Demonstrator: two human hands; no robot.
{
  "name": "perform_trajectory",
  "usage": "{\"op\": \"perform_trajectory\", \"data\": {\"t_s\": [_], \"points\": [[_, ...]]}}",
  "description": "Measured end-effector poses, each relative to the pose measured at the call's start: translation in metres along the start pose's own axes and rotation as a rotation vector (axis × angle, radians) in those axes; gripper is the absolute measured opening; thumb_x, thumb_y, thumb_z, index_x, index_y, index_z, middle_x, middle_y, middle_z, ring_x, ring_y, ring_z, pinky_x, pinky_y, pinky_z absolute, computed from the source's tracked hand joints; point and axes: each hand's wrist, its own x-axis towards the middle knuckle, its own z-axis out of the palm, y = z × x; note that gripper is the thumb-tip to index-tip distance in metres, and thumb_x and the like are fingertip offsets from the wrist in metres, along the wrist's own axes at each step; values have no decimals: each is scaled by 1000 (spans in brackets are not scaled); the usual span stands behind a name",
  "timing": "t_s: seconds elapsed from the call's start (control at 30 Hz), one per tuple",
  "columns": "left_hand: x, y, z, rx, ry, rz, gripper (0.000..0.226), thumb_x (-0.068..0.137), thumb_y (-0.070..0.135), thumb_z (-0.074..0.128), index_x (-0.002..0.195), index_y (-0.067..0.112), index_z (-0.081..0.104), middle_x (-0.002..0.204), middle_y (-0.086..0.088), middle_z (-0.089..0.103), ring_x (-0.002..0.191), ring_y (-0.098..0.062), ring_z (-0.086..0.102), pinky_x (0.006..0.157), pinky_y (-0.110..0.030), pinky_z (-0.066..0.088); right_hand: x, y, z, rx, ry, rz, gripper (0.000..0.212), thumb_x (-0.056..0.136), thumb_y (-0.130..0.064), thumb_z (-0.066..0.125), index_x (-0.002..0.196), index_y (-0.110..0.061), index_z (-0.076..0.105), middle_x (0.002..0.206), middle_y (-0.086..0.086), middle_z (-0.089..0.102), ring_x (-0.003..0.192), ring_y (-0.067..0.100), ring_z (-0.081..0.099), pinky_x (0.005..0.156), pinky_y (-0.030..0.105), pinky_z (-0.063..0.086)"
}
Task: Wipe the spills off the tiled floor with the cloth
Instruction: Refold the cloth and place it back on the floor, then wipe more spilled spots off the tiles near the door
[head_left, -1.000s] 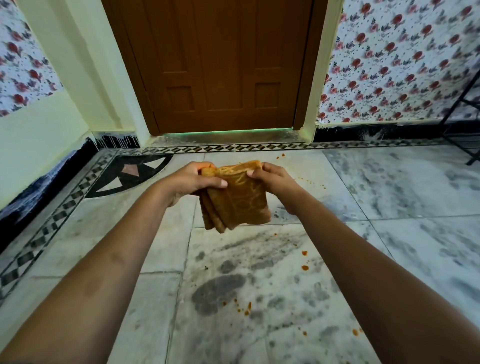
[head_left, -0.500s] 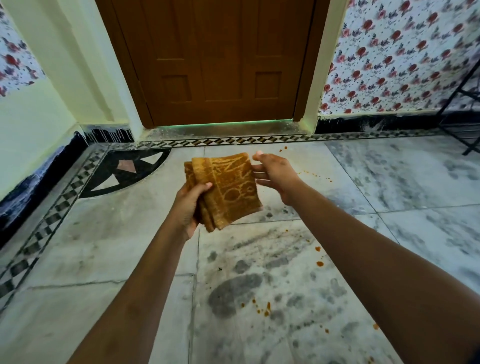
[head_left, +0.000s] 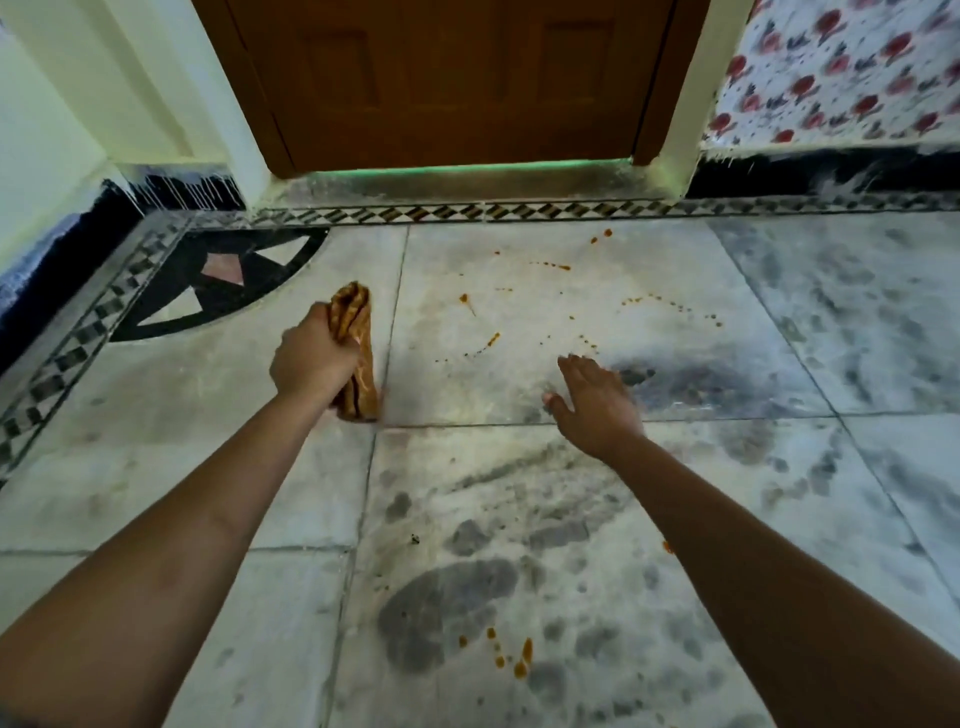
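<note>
A folded orange-brown cloth (head_left: 358, 332) is gripped in my left hand (head_left: 314, 358), held upright low over the grey marbled floor tiles (head_left: 519, 499), left of centre. My right hand (head_left: 592, 400) is spread flat with fingers apart, holding nothing, just above or on the tile to the right. Orange spill drops (head_left: 550, 266) are scattered on the tile between my hands and the door. A second cluster of orange drops (head_left: 511, 657) lies nearer to me, between my forearms.
A brown wooden door (head_left: 457, 83) stands shut straight ahead behind a patterned border strip (head_left: 467, 212). A black fan-shaped inlay (head_left: 218, 280) marks the left corner. Flowered wallpaper (head_left: 841, 78) covers the right wall. Dark smudges mottle the tiles.
My right hand let go of the cloth and dropped to the floor. My left hand brought the cloth down and leftwards. The view has tilted down and closer to the floor.
</note>
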Motion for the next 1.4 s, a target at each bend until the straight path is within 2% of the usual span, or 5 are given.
{"op": "perform_trajectory", "data": {"t_s": [0.17,0.3,0.77,0.9,1.4], "points": [[22,23,65,231,-129,205,45,92,35,52,135,26,43,120,-17,61,110,-38,56,82,-39,44,38,11,63,-38,-5,-20,63,100,-41,20,150,-8,-1,159,8,-5,146,19,-6,117,33,-7],[23,15,120,262,-660,279,71,85,72,33,147,44,13,160,2,-3,147,-22,-5,116,-46,-2,69,20,82,-42,54,-9,64,99,-42,20,150,-8,-1,158,9,-5,146,19,-7,117,32,-9],[34,66,196,419,-304,556,73,82,73,8,145,44,-14,159,-5,-12,145,-34,-7,110,-61,-1,90,25,95,-7,123,16,75,88,-52,15,150,-9,15,157,10,12,146,19,7,117,33,-3],[24,-3,169,409,-281,790,68,86,65,22,148,41,7,159,-1,9,146,-30,11,112,-60,9,90,26,95,-12,120,33,72,90,-50,22,149,-7,19,156,11,16,145,20,10,116,35,0],[44,8,171,436,-254,686,57,89,57,28,141,37,38,155,3,27,143,-32,21,108,-63,14,90,25,97,2,132,41,73,88,-48,25,147,-5,23,155,13,20,144,24,17,117,35,2]]}}
